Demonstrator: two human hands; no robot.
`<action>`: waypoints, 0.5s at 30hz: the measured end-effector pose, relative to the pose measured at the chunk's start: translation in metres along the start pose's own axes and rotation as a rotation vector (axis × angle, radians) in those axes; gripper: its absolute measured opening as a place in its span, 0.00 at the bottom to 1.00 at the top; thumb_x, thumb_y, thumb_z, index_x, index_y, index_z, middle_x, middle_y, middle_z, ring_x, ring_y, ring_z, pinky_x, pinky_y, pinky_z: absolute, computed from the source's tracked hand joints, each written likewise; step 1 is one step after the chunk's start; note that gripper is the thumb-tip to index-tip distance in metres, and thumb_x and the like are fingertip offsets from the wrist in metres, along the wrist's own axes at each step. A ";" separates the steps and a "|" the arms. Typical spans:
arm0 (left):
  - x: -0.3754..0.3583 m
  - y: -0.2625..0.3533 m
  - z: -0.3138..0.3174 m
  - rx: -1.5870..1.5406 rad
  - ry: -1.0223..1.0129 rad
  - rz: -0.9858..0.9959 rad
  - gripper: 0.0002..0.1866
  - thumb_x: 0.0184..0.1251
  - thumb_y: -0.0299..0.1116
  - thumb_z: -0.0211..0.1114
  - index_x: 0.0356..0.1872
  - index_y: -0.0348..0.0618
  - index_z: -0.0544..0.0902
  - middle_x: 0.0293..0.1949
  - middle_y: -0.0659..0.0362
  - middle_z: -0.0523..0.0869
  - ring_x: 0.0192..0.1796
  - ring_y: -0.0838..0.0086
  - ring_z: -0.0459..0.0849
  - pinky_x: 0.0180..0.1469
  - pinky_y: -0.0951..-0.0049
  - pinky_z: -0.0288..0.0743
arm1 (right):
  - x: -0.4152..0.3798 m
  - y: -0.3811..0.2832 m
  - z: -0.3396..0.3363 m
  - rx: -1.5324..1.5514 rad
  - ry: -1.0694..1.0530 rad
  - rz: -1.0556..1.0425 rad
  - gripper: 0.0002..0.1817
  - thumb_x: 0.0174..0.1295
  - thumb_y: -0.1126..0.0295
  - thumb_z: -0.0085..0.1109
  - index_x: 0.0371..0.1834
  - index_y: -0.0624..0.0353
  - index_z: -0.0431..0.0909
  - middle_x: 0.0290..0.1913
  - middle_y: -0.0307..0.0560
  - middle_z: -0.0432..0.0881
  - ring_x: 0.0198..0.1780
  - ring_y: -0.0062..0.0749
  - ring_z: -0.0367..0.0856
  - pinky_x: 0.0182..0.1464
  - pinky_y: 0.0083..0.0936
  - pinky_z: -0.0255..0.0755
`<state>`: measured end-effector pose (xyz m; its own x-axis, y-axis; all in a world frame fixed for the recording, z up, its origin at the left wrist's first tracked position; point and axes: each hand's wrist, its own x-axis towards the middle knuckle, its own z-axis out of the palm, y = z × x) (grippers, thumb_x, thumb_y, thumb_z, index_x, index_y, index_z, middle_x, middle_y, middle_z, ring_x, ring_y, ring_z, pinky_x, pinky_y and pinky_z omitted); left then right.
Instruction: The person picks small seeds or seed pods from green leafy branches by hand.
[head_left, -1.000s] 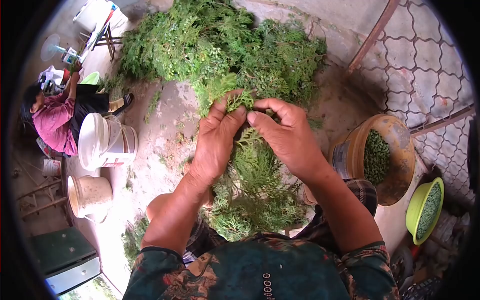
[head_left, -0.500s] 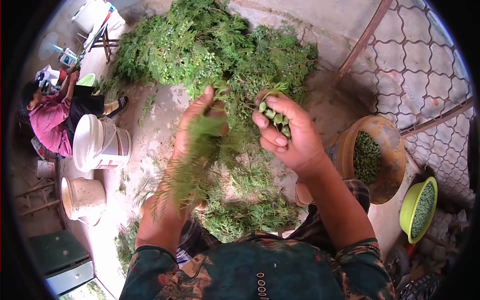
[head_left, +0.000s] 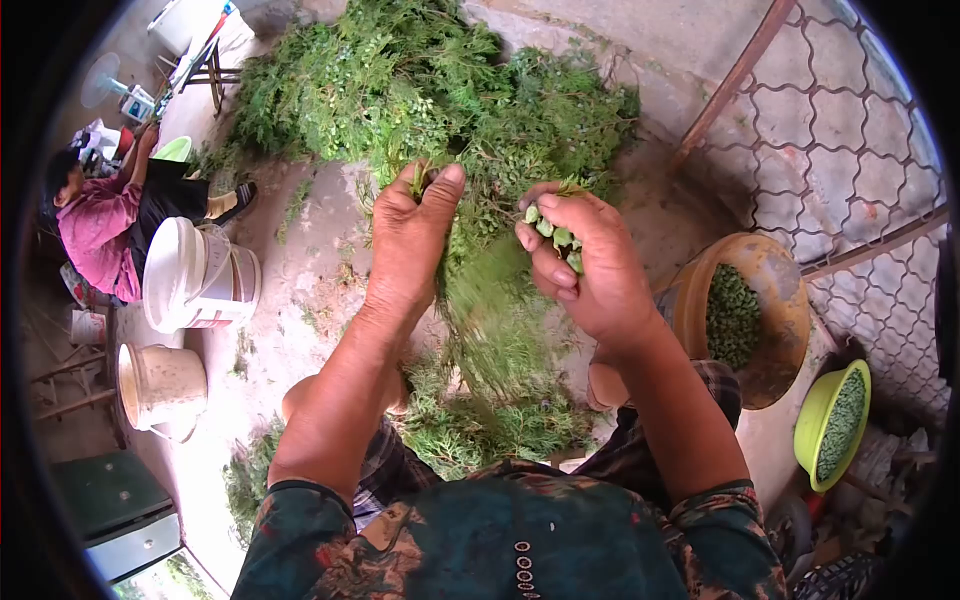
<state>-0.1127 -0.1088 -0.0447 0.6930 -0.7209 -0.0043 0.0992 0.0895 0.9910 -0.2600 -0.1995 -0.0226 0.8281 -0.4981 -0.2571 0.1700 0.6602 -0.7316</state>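
My left hand (head_left: 408, 235) is closed around the stem end of a leafy green sprig (head_left: 490, 310), which hangs down between my arms and is blurred. To its right, my right hand (head_left: 590, 250) has its fingers curled round several pale green seed pods (head_left: 560, 238), with a bit of green leaf at the fingertips. The two hands are apart. Beyond them lies a large heap of green branches (head_left: 380, 95), and more cut sprigs (head_left: 490, 430) lie on the floor between my legs.
At right stand a yellowish bucket (head_left: 790, 330) holding green pods and a lime-green basin (head_left: 812, 430), near a wire mesh frame (head_left: 830, 130). At left are a lidded white bucket (head_left: 170, 275), a beige bucket (head_left: 175, 385) and a seated person (head_left: 100, 220) in pink.
My left hand has turned, and the sprig has swung from over my left forearm to the right of it. My right hand has shifted slightly, still holding the pods.
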 end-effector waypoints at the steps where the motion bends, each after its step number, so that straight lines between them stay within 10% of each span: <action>1: -0.001 0.003 0.003 -0.003 -0.002 0.001 0.07 0.66 0.35 0.61 0.38 0.43 0.82 0.30 0.66 0.83 0.33 0.85 0.75 0.40 0.83 0.69 | 0.000 -0.002 0.000 0.038 -0.001 0.005 0.10 0.60 0.66 0.52 0.40 0.61 0.74 0.29 0.44 0.74 0.14 0.13 0.59 0.16 0.12 0.53; 7: -0.012 0.009 0.015 0.197 -0.271 0.038 0.14 0.56 0.38 0.71 0.40 0.43 0.83 0.33 0.62 0.85 0.32 0.84 0.79 0.38 0.81 0.73 | 0.006 0.022 -0.004 -0.650 0.042 -0.284 0.03 0.60 0.74 0.51 0.34 0.62 0.73 0.21 0.30 0.66 0.22 0.11 0.61 0.22 0.16 0.56; 10: -0.018 0.004 0.024 0.178 -0.232 0.058 0.13 0.55 0.34 0.72 0.39 0.41 0.83 0.30 0.64 0.85 0.31 0.87 0.77 0.37 0.83 0.73 | 0.007 0.020 -0.003 -0.967 0.159 -0.349 0.07 0.53 0.76 0.52 0.32 0.68 0.73 0.17 0.52 0.70 0.19 0.26 0.67 0.24 0.28 0.64; 15: -0.021 0.002 0.023 0.542 -0.150 0.152 0.08 0.56 0.28 0.70 0.36 0.40 0.83 0.29 0.65 0.83 0.31 0.86 0.75 0.34 0.81 0.72 | 0.011 0.029 -0.011 -1.054 0.160 -0.449 0.07 0.52 0.76 0.52 0.33 0.68 0.73 0.19 0.57 0.72 0.18 0.34 0.69 0.24 0.30 0.65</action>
<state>-0.1430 -0.1094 -0.0400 0.5585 -0.8203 0.1232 -0.4005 -0.1366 0.9060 -0.2512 -0.1920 -0.0534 0.7158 -0.6845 0.1379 -0.1602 -0.3532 -0.9217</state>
